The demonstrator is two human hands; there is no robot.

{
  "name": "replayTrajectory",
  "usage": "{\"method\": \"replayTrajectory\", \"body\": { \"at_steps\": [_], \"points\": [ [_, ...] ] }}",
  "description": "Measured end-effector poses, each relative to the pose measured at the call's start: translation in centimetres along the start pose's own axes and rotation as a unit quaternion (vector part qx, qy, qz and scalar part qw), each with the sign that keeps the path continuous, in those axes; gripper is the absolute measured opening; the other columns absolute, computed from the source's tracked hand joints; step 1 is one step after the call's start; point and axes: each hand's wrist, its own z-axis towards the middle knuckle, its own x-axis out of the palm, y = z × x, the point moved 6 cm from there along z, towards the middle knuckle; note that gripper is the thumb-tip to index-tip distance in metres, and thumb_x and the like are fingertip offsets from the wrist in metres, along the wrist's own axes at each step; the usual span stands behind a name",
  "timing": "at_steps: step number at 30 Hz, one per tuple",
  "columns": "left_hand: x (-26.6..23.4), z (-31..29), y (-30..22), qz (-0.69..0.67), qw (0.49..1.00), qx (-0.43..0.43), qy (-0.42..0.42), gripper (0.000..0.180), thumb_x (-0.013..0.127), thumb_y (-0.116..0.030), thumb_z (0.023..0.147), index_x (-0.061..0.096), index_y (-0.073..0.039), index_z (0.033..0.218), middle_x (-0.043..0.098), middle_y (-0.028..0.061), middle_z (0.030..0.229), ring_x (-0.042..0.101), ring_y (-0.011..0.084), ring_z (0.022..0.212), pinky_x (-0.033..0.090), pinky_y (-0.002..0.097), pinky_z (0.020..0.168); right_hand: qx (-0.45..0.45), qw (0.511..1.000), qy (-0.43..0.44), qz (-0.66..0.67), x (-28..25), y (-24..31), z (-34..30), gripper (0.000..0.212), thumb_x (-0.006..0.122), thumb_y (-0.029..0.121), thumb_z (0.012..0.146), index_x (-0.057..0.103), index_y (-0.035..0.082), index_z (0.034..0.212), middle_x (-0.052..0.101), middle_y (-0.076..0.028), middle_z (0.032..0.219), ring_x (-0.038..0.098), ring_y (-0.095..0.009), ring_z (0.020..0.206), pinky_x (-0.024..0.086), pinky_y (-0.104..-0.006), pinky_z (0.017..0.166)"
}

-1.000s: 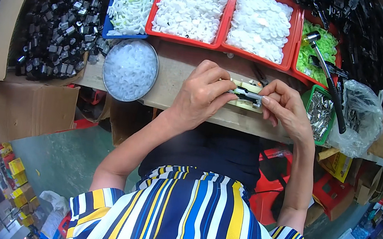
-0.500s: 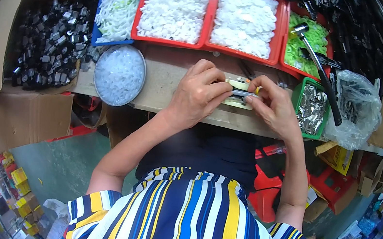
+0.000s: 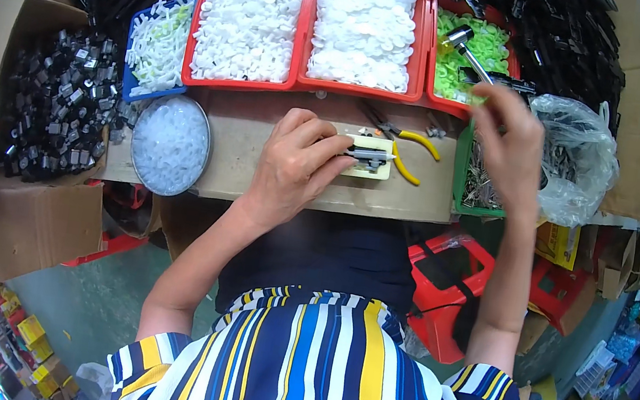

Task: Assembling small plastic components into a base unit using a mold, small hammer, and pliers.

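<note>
My left hand (image 3: 293,159) grips a dark grey, narrow part (image 3: 367,154) between thumb and fingers. That part lies on a pale yellow block (image 3: 375,173) on the bench. My right hand (image 3: 514,145) hangs, slightly blurred, over the handle of a hammer (image 3: 459,37), at the front corner of a red tray of light green pieces (image 3: 442,78). Its fingers are curled; whether they hold anything cannot be made out. Beside the block lie pliers with yellow handles (image 3: 420,140).
Two red trays of white pieces (image 3: 305,26) stand behind the block. To the left are a blue tray (image 3: 130,83), a round dish of translucent pieces (image 3: 171,145) and a carton of black parts (image 3: 63,107). A green bin (image 3: 460,195) and a plastic bag (image 3: 578,171) are at right.
My right hand has left the block and moved right and up to the hammer handle. The pliers now show fully. My left hand stays at the block; the whole view has shifted.
</note>
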Motion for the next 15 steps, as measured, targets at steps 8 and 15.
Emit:
{"method": "replayTrajectory", "body": {
  "at_steps": [8,15],
  "points": [
    [-1.8,-0.5,0.4,-0.004,0.999,-0.019,-0.042,0.037,0.078,-0.009,0.075,0.068,-0.002,0.110,0.064,0.0110,0.092,0.055,0.0289,0.089,0.047,0.0386,0.078,-0.037,0.968,0.037,-0.245,-1.9,-6.0,4.0,0.018,0.066,0.004,0.084,0.063,-0.002,0.100,0.052,-0.017,0.095,0.056,-0.034,0.092,0.046,-0.0419,0.082],
    [-2.6,-0.8,0.3,0.011,0.999,-0.024,-0.046,0.037,0.078,-0.007,0.075,0.068,-0.001,0.110,0.065,0.0115,0.093,0.055,0.0285,0.090,0.047,0.0385,0.078,-0.055,0.939,0.018,-0.339,-2.7,-5.3,3.5,0.008,0.063,0.005,0.085,0.056,0.000,0.085,0.054,-0.013,0.096,0.058,-0.032,0.094,0.048,-0.0429,0.078]
  ]
}}
